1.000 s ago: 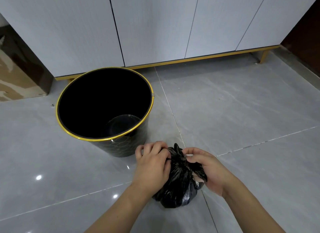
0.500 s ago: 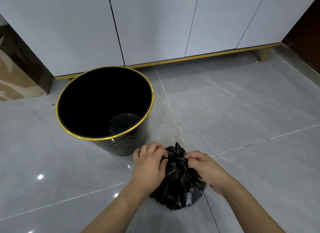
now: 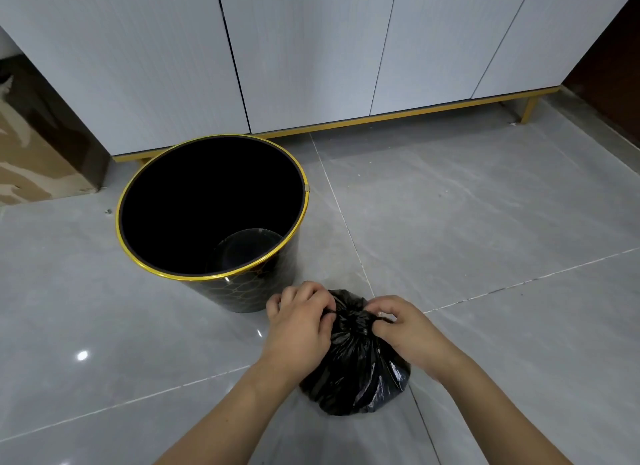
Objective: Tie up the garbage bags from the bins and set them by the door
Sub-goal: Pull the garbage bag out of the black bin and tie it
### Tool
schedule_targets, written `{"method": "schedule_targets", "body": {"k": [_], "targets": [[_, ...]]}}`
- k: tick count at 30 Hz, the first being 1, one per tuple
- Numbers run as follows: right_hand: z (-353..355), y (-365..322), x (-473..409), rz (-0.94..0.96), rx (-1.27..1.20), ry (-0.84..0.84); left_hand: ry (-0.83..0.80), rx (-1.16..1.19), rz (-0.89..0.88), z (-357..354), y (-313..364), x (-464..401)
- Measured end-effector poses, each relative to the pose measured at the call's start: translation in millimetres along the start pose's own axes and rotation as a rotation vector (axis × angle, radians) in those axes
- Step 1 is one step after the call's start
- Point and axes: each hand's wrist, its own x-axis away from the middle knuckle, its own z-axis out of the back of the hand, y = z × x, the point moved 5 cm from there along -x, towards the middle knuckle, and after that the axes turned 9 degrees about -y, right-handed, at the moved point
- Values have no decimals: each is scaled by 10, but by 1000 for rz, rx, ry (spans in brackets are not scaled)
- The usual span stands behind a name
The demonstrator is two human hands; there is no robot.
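Grey glossy tile floor [image 3: 485,222], crossed by thin pale grout lines and dotted with bright light reflections at the lower left. Standing upright on it, left of centre: round black bin [image 3: 263,284] with a gold rim and a faint honeycomb pattern on its wall, open at the top. Just beside the bin, nearer the camera and to its right: small black garbage bag [image 3: 356,374], crinkled and gathered at the top, resting over a grout crossing. At the back, on the same floor: white cabinet [image 3: 311,49] with gold base trim and a gold leg at the right. Far left: brown cardboard [image 3: 31,166] against the floor edge.
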Motion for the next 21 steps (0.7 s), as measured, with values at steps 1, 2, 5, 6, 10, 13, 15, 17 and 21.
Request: {"method": "schedule_targets", "body": {"k": [1, 2, 5, 6, 10, 13, 15, 17, 21], "targets": [[6, 3, 0, -32, -68, -16, 1, -6, 7, 5, -7, -10], [6, 14, 1, -71, -165, -51, 0, -11, 14, 12, -13, -18], [-57, -20, 35, -139, -388, -237, -3, -18, 24, 29, -27, -39], [-92, -22, 45, -158, -403, -288, -5, -17, 26, 33, -28, -46], [-155, 4, 34, -191, -341, -290, -17, -12, 52, 46, -48, -52], [-49, 25, 19, -169, -259, -95, -29, -5, 67, 54, -83, -25], [-38, 37, 11, -140, -264, -75, -37, 0, 64, 57, -89, -17], [-68, 42, 17, -155, -287, -111, -48, -1, 62, 53, -83, -23], [-105, 28, 41, -186, -356, -194, -37, 29, 33, 90, -51, 4]]}}
